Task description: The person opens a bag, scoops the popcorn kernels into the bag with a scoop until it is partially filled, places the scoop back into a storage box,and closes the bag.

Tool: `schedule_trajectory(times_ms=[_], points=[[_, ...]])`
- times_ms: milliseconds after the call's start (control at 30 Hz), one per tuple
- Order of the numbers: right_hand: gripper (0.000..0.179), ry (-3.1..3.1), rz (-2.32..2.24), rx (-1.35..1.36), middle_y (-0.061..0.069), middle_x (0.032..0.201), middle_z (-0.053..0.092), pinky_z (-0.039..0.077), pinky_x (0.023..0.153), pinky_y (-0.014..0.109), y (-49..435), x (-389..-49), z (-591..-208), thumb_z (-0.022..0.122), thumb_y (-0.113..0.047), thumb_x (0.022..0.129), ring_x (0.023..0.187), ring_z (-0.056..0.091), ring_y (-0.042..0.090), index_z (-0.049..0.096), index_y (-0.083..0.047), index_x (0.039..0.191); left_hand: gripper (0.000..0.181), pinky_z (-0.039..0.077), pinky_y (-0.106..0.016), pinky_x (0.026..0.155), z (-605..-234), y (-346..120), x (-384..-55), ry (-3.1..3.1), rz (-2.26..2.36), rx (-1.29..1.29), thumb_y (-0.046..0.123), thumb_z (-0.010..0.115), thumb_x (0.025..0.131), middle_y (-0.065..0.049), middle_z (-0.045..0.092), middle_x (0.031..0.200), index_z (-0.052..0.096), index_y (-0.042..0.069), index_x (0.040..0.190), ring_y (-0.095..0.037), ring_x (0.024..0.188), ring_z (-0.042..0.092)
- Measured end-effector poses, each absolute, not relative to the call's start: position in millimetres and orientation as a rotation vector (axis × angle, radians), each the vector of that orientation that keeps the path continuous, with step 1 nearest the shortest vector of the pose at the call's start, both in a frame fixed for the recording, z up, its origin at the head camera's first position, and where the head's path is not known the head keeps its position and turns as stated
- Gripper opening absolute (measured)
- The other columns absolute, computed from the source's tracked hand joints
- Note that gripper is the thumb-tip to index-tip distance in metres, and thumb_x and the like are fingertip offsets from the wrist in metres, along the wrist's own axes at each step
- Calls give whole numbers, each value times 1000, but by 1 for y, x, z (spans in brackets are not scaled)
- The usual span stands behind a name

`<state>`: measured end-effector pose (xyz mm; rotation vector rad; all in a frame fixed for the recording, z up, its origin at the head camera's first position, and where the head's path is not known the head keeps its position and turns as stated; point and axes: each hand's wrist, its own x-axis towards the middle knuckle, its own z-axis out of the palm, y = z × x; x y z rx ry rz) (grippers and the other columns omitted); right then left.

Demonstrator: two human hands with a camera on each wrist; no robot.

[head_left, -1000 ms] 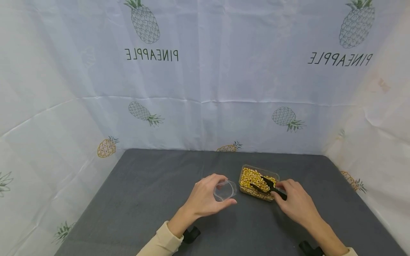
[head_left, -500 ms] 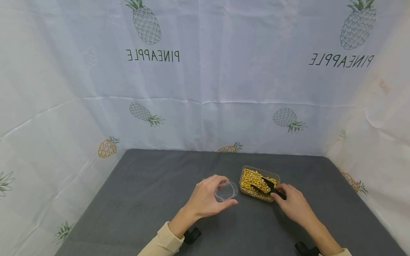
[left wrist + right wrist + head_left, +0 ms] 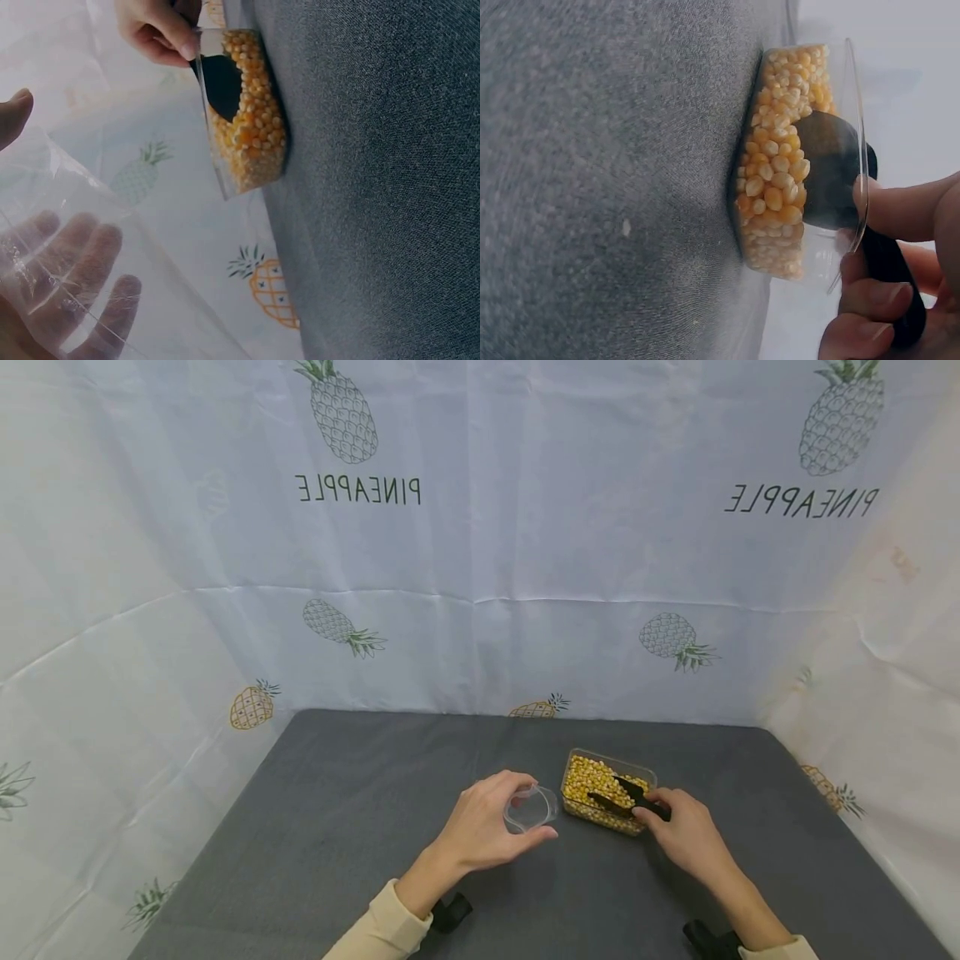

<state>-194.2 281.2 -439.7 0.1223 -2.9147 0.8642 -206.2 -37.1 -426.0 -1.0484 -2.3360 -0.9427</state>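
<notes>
My left hand (image 3: pixel 480 828) holds a clear plastic cup (image 3: pixel 531 810) above the grey tabletop, thumb and fingers curled round its sides. In the left wrist view its transparent wall shows the fingers behind it. To the right stands a clear rectangular container (image 3: pixel 860 112) holding yellow corn kernels (image 3: pixel 588 775). My right hand (image 3: pixel 692 839) grips the handle of a black scoop (image 3: pixel 826 172) at the container's right side. The scoop's blade is inside the container, its tip down among the kernels. Apart from each other, the cup is just left of the container.
A dark grey cloth (image 3: pixel 322 827) covers the table. White curtains (image 3: pixel 472 543) printed with pineapples hang behind it and along both sides. Black camera mounts (image 3: pixel 452 912) sit on both wrists, below beige sleeves (image 3: pixel 386 927).
My right wrist and forearm have swung a little to the left, and the scoop's blade has tilted slightly among the kernels. The left hand and cup stay nearly still.
</notes>
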Motion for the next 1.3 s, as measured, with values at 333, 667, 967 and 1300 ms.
schedule_trajectory(times_ms=[333, 667, 967, 1300], points=[[45, -2802, 1016, 39, 28, 121, 64, 53, 83, 56, 285, -197, -446, 72, -31, 97, 109, 61, 45, 67, 6, 123, 53, 55, -26, 73, -426, -36, -208, -2328, -952, -1065, 54, 72, 91, -3, 70, 109, 65, 14, 124, -13, 87, 68], [44, -2806, 1078, 16, 29, 125, 62, 54, 81, 54, 290, -198, -447, 72, -31, 97, 112, 59, 46, 67, 4, 123, 53, 56, -28, 74, -429, -33, -209, -2347, -945, -1062, 52, 75, 89, 0, 70, 111, 65, 13, 124, -13, 89, 69], [50, -2822, 1070, 74, 29, 126, 62, 54, 80, 54, 297, -196, -434, 71, -38, 97, 112, 59, 47, 67, 2, 125, 52, 55, -25, 73, -427, -33, -211, -2329, -928, -1058, 52, 75, 89, 0, 70, 109, 65, 14, 124, -10, 88, 68], [49, -2815, 1070, 77, 26, 125, 64, 55, 76, 49, 303, -189, -422, 71, -40, 96, 109, 62, 44, 69, -1, 124, 53, 54, -28, 71, -426, -33, -211, -2382, -921, -1030, 48, 79, 86, -1, 70, 107, 65, 13, 123, -11, 86, 66]])
